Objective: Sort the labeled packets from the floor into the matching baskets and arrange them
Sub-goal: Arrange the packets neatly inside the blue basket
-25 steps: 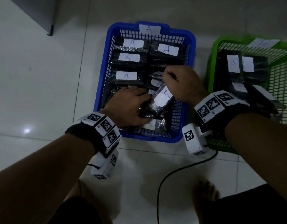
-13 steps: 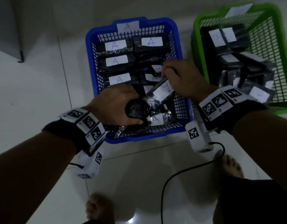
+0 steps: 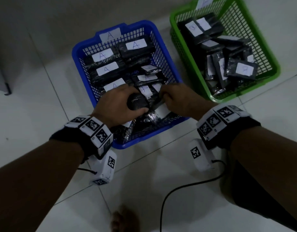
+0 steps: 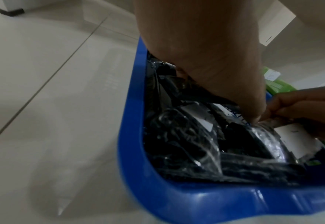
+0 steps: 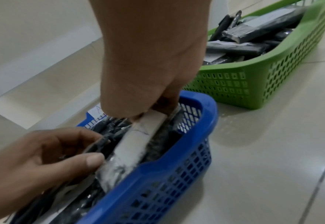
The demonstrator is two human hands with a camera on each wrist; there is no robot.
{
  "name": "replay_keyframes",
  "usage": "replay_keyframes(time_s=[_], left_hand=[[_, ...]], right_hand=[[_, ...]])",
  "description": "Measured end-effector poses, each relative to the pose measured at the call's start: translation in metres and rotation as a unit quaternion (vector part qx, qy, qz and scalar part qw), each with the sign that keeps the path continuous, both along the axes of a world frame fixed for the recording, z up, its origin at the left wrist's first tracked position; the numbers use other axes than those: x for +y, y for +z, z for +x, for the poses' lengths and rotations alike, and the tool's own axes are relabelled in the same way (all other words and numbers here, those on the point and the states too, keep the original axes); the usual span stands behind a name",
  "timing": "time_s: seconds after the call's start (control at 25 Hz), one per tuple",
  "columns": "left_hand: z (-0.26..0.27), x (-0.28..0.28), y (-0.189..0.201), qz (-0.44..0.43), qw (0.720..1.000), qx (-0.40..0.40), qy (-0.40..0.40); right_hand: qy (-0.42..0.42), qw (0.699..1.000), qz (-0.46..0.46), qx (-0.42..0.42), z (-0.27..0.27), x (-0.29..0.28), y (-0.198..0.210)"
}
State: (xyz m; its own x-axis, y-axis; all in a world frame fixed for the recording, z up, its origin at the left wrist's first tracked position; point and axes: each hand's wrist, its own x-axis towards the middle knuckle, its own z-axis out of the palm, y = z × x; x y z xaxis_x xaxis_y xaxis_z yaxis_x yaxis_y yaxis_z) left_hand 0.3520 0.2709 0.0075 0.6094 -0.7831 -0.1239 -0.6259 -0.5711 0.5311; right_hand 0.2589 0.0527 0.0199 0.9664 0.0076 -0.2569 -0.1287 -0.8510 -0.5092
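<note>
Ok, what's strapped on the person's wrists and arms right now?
Both forearms are bare, no sleeves. Each wrist has a black band carrying white blocks printed with black square markers. Under each wrist hangs a white camera box with its own marker. A black cable runs from the right box across the floor.

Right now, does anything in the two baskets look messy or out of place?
Yes. In the green basket, the near packets lie jumbled, some on edge. The blue basket has flat rows at the back, but its near end, where both hands grip packets, is a loose heap.
</note>
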Motion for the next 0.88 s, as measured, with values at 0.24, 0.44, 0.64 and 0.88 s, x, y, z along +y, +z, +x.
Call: replay_keyframes(time_s=[0.24, 0.44, 0.64, 0.88], left_hand=[[-0.007, -0.008, 0.005, -0.053, 0.997, 0.041, 0.040], [-0.011, -0.018, 0.006, -0.136, 0.980, 0.111, 0.097], [-0.013, -0.021, 0.009, -0.147, 0.971, 0.163, 0.094], [-0.010, 0.012, 0.016, -0.039, 0.991, 0.126, -0.015]], right_hand=[[-0.012, 0.992, -0.046, 0.118, 0.009, 0.005, 0.006], [-0.199, 0.963, 0.180, 0.003, 0.013, 0.017, 0.024], [-0.249, 0.899, 0.341, 0.117, 0.022, 0.023, 0.027], [-0.301, 0.937, 0.177, 0.011, 0.032, 0.010, -0.001]])
